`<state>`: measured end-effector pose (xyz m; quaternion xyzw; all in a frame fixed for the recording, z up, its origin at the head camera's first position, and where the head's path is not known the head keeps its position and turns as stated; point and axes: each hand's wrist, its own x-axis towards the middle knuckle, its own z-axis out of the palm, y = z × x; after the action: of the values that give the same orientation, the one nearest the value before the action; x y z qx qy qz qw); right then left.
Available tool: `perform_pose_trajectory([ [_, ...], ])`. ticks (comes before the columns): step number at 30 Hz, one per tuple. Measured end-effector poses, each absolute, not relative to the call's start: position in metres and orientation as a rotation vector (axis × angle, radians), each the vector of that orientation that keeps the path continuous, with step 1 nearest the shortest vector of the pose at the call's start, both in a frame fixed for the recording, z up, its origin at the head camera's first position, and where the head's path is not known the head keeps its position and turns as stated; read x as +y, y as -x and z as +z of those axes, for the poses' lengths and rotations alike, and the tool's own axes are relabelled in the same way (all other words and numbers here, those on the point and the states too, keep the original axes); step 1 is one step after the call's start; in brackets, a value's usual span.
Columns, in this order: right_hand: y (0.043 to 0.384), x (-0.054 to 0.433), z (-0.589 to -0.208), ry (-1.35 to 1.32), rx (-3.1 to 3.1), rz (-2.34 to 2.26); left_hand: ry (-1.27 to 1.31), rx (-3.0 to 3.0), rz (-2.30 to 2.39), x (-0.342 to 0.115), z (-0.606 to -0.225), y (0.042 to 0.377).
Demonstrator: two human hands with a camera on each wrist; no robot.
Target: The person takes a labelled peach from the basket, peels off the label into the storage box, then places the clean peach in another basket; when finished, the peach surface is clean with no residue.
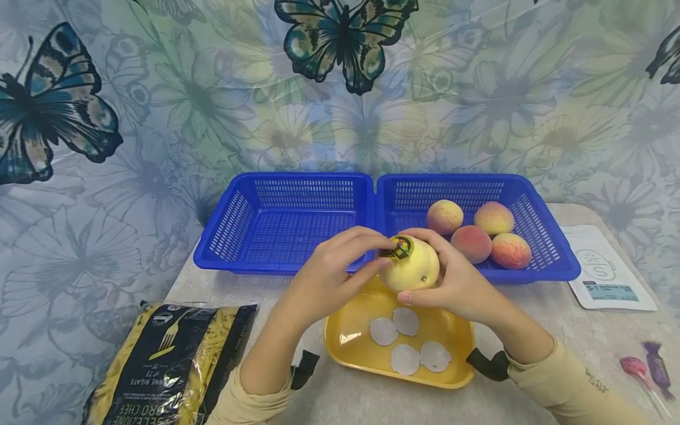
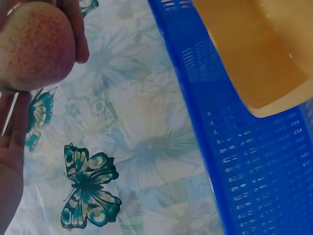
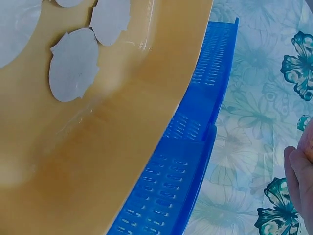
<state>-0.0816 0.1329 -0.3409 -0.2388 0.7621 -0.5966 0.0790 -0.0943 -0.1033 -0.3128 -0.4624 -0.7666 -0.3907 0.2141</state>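
Note:
In the head view, my right hand (image 1: 451,271) holds a pale yellow peach (image 1: 411,271) above the yellow tray (image 1: 340,348), fingers behind it and thumb below. A dark round sticker (image 1: 401,247) with a colourful print lies on the peach's upper left. My left hand (image 1: 337,268) has its fingertips and thumb at that sticker's left edge, pinching it against the fruit. The left wrist view shows the reddish side of the peach (image 2: 36,46). White paper discs (image 1: 405,359), several in number, lie in the tray.
Behind the tray stand two blue baskets; the right basket (image 1: 552,248) holds several peaches (image 1: 471,244), while the left basket (image 1: 287,268) has none. A bag of penne (image 1: 170,366) lies at left. A white scale (image 1: 611,268) and wrapped sweets (image 1: 659,369) are at right.

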Motion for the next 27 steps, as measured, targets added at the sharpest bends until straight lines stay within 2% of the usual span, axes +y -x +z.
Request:
perform_pose_trajectory([
  [12, 0.08, 0.145, -0.342, 0.637, 2.469, -1.66, 1.014, -2.104, -1.101, -0.106, -0.322, 0.099],
  [20, 0.083, 0.168, -0.34, 0.484, 2.605, -1.62, 0.866, -2.696, -1.332, -0.118, -0.331, 0.099],
  [27, 0.089, 0.186, -0.34, 0.319, 2.59, -1.661, 0.982, -3.163, -1.116, -0.114, -0.366, 0.101],
])
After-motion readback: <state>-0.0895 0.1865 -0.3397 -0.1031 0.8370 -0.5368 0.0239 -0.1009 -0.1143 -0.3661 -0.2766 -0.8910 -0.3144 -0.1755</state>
